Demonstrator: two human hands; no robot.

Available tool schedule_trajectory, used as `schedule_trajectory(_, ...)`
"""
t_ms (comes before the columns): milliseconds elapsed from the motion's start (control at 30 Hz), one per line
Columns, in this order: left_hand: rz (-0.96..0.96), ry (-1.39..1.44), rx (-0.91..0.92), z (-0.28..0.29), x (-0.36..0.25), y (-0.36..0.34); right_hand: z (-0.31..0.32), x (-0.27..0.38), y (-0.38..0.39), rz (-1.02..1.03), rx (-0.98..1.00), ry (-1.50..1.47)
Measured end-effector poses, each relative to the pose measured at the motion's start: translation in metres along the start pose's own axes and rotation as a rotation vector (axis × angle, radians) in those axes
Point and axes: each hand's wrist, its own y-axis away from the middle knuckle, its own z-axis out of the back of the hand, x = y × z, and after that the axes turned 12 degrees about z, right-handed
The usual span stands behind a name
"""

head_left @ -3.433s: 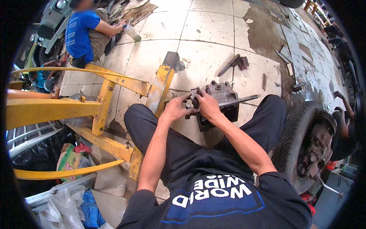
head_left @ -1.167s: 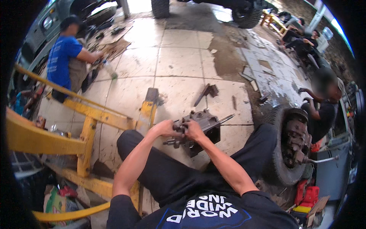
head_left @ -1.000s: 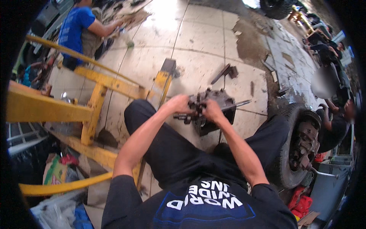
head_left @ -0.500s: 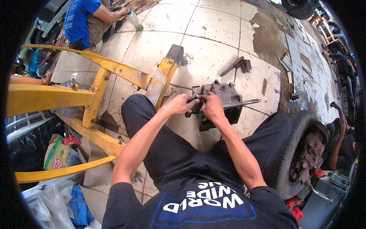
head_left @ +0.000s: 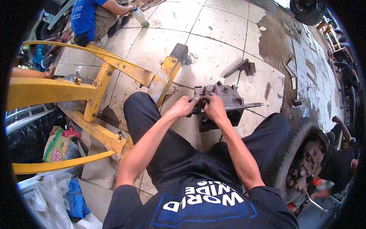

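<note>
Both our hands have shifted since the earliest view: the left thumb stood apart from its fingers then, and now the fingertips of both gather close at one end of the metal box (head_left: pixel 232 102). It rests on the tiled floor (head_left: pixel 213 28) between our knees, probably so that both hands reach it easily. Our left hand (head_left: pixel 184 106) has curled fingers with tips drawn together; our right hand (head_left: pixel 215 107) bends its fingers over the same end, perhaps to steady it. What either pinches is hidden, so we cannot tell. A rod (head_left: pixel 253 105) sticks out the far end, clear of our grip. Dark tools (head_left: pixel 237 70) lie beyond, seemingly kept near for use, between the yellow frame (head_left: pixel 163 81) and the wheel (head_left: pixel 283 162).
</note>
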Motion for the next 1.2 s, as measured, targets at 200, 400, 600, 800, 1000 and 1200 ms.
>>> schedule_trajectory(200, -0.014, 0.203, -0.061, -0.018, 0.01, -0.004, -0.011, -0.009, -0.008, 0.03, -0.081, -0.026)
schedule_trajectory(400, 0.089, 0.23, -0.01, -0.016, 0.002, 0.006, -0.008, 0.0, -0.011, 0.013, -0.062, -0.023)
schedule_trajectory(600, 0.118, 0.209, -0.005, -0.017, -0.006, 0.011, -0.018, 0.0, -0.016, 0.048, -0.128, 0.137)
schedule_trajectory(800, 0.089, 0.234, 0.015, -0.009, 0.004, 0.012, 0.063, -0.011, 0.02, -0.01, 0.162, 0.008)
schedule_trajectory(1000, -0.115, 0.327, -0.264, -0.004, 0.006, -0.007, 0.089, -0.044, 0.034, -0.15, -0.134, -0.112)
schedule_trajectory(1200, -0.099, 0.074, -0.287, -0.002, -0.017, -0.001, 0.065, -0.027, 0.026, -0.082, -0.176, -0.117)
